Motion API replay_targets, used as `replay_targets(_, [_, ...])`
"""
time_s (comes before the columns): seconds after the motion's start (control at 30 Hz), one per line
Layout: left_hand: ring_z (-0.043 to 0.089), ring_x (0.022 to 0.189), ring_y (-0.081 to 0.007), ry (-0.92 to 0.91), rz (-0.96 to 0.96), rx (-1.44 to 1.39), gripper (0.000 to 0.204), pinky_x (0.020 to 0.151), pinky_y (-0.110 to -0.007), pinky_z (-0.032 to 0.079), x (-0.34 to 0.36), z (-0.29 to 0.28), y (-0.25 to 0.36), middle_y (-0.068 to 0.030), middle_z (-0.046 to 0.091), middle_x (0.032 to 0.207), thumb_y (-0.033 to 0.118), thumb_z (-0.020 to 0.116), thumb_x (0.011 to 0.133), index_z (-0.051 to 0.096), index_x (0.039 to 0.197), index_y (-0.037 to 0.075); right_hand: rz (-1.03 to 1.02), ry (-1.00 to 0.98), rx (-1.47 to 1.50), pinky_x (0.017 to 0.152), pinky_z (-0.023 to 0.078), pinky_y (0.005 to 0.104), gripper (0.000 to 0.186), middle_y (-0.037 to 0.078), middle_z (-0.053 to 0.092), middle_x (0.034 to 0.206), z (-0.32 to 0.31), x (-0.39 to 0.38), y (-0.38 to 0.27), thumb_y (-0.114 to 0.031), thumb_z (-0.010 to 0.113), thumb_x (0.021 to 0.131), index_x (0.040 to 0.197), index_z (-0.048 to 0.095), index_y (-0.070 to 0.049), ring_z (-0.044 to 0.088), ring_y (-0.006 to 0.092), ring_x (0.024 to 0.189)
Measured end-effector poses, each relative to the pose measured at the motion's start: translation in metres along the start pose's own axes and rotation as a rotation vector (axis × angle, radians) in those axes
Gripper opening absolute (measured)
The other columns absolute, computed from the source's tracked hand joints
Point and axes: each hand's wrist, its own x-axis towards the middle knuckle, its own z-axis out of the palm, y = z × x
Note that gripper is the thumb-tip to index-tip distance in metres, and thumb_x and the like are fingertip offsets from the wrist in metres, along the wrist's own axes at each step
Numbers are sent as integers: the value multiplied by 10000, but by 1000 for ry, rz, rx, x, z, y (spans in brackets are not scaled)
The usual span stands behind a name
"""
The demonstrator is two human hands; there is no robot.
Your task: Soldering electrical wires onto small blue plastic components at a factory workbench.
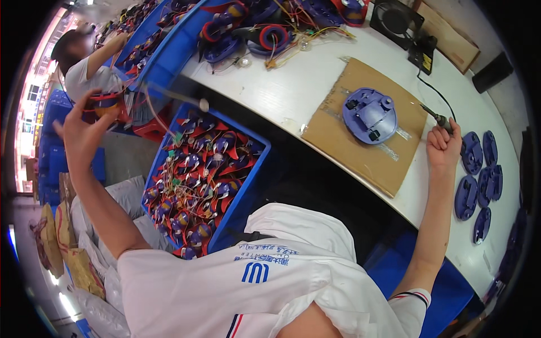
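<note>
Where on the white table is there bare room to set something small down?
On the white table, one free patch lies between the heap of parts and the cardboard sheet; another sits at the near end, below the purple shells in this view. That heap and the parts-filled blue bin are crowded.

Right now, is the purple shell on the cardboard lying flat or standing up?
Flat: the purple shell shows its broad face, cardboard all round.

The white desk (270, 98) bears a cardboard sheet (332, 141) left of the right grip (443, 141), several purple shells (472, 153) to the grip's right, a black fan (396, 22) and small black box (421, 58) ahead, and wired purple-and-red assemblies (274, 38) farther ahead-left.
</note>
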Motion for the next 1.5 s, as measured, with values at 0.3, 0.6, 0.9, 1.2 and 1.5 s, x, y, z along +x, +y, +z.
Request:
replay_targets(0.3, [600,801,-174,-13,344,-697,500,690,-257,470,72,9,138,-97,664,962,270,755,726,622,1164,70,-46,33,2,336,180,180,277,-75,320,456,8,-4,4,-185,498,912,830,578,67,217,32,334])
replay_targets(0.6, [616,857,-203,-322,456,-765,451,815,-331,444,79,88,237,-82,658,1000,265,734,745,622,1149,101,-124,-26,22,327,174,183,300,-84,304,433,18,-12,-11,-198,490,905,779,589,55,203,28,323])
replay_targets(0.9, [549,1003,-214,233,797,-111,497,945,-445,325,29,176,207,-18,595,1112,26,648,685,597,1153,185,-142,-66,21,325,171,180,288,-86,307,419,25,-18,-8,-191,481,909,787,585,49,196,25,312])
replay_targets(1.2, [496,1134,-200,108,1091,-642,353,937,-343,396,-37,175,231,-24,547,1226,2,653,677,658,985,176,-169,-140,-88,325,166,178,242,-73,326,412,54,-35,15,-182,468,920,859,566,30,202,25,302])
replay_targets(1.5, [532,1070,-199,-83,1214,-812,223,873,-317,428,-67,168,225,-13,602,1098,35,656,689,648,890,134,-136,-183,-145,323,162,180,222,-65,338,414,61,-43,28,-181,452,930,875,556,7,209,31,293])
